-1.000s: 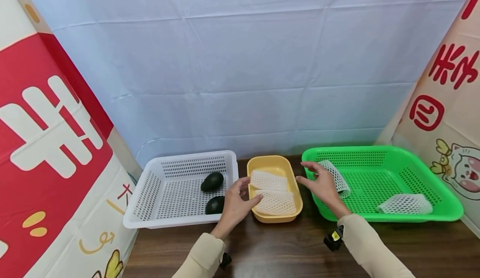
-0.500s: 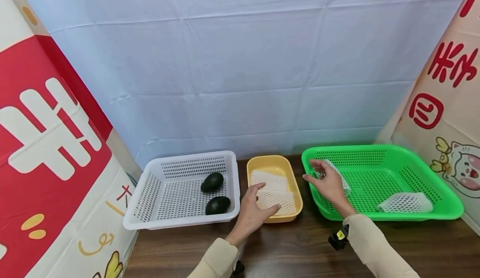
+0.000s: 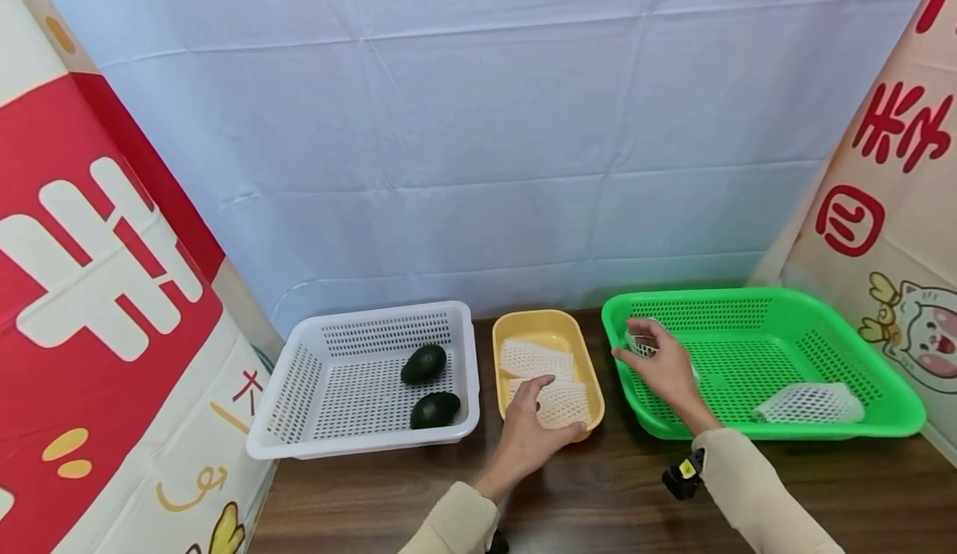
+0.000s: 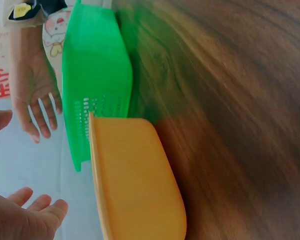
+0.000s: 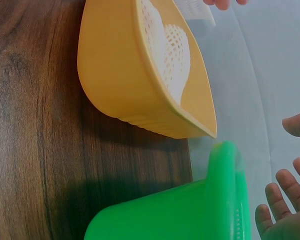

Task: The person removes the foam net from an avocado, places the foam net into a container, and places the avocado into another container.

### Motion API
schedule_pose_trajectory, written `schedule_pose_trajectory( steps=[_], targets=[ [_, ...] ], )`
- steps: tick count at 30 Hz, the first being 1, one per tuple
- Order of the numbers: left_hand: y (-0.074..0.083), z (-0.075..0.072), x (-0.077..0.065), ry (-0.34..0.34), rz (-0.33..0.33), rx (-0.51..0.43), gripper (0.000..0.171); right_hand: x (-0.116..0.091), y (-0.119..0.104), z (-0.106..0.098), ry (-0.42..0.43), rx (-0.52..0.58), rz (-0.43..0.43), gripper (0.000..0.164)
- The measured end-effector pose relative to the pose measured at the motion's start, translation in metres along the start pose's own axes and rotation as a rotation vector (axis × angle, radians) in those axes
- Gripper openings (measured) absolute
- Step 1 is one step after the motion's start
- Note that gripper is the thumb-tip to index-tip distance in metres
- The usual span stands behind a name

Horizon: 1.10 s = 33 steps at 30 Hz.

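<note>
My left hand (image 3: 527,433), fingers spread and holding nothing, is over the front of the yellow tray (image 3: 594,371). Two white foam net sleeves, a back one (image 3: 534,360) and a front one (image 3: 568,404), lie flat in that tray; the hand partly covers the front one. Over the left side of the green basket (image 3: 725,363) is my right hand (image 3: 661,367), thumb and fingers apart. It partly hides a foam net (image 3: 641,343) in the basket. Another net (image 3: 811,404) lies at the basket's right front. In the right wrist view the right hand (image 5: 290,210) appears empty.
On the left stands a white basket (image 3: 287,396) with two dark green avocados, one behind (image 3: 424,364) and one in front (image 3: 435,410). A pale cloth (image 3: 478,139) hangs behind the containers. Printed panels flank the brown wooden table (image 3: 598,496).
My left hand has moved right, from beside the white basket to over the yellow tray, uncovering the front avocado. The right hand has shifted slightly right, over the green basket.
</note>
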<state>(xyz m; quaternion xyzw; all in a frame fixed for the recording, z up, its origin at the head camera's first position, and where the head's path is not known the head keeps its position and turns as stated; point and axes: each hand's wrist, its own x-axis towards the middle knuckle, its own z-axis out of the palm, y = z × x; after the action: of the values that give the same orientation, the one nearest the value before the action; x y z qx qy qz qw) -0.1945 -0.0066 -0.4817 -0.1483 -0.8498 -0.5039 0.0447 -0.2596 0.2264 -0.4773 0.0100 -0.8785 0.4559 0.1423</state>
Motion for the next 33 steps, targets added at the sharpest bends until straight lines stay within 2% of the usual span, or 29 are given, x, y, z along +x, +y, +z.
schedule_pose_trajectory(
  steps=[3, 6, 9, 12, 17, 19, 24, 28, 31, 33],
  targets=[
    [0.003, 0.003, -0.001, -0.003, 0.02, -0.02, 0.067, 0.012, 0.038, 0.009, 0.007, -0.034, -0.013, 0.059],
    [0.005, 0.008, -0.002, 0.001, 0.044, -0.033, 0.066, 0.025, 0.08, 0.019, 0.056, -0.074, -0.042, 0.057],
    [0.006, 0.012, -0.003, 0.014, 0.061, -0.045, 0.066, 0.032, 0.1, 0.022, 0.068, -0.084, -0.059, 0.057],
    [0.006, 0.018, -0.004, 0.015, 0.066, -0.062, 0.066, 0.031, 0.087, 0.015, 0.029, -0.051, -0.024, 0.057],
    [0.006, 0.026, -0.009, -0.021, 0.031, -0.101, 0.066, 0.02, 0.048, -0.002, -0.015, 0.002, 0.034, 0.056],
    [0.007, 0.029, -0.011, -0.027, 0.018, -0.119, 0.065, 0.018, 0.039, -0.004, 0.004, -0.013, 0.045, 0.055],
    [0.007, 0.034, -0.014, -0.031, -0.022, -0.154, 0.065, 0.009, 0.014, -0.011, -0.017, -0.024, 0.068, 0.059],
    [0.008, 0.038, -0.017, -0.043, -0.033, -0.148, 0.067, 0.014, 0.027, -0.011, -0.027, -0.026, 0.077, 0.06],
    [0.009, 0.041, -0.02, -0.052, -0.038, -0.136, 0.067, 0.024, 0.055, -0.006, -0.011, -0.02, 0.087, 0.058],
    [0.01, 0.043, -0.021, -0.056, -0.044, -0.126, 0.067, 0.023, 0.048, -0.009, -0.009, -0.009, 0.09, 0.059]
  ],
)
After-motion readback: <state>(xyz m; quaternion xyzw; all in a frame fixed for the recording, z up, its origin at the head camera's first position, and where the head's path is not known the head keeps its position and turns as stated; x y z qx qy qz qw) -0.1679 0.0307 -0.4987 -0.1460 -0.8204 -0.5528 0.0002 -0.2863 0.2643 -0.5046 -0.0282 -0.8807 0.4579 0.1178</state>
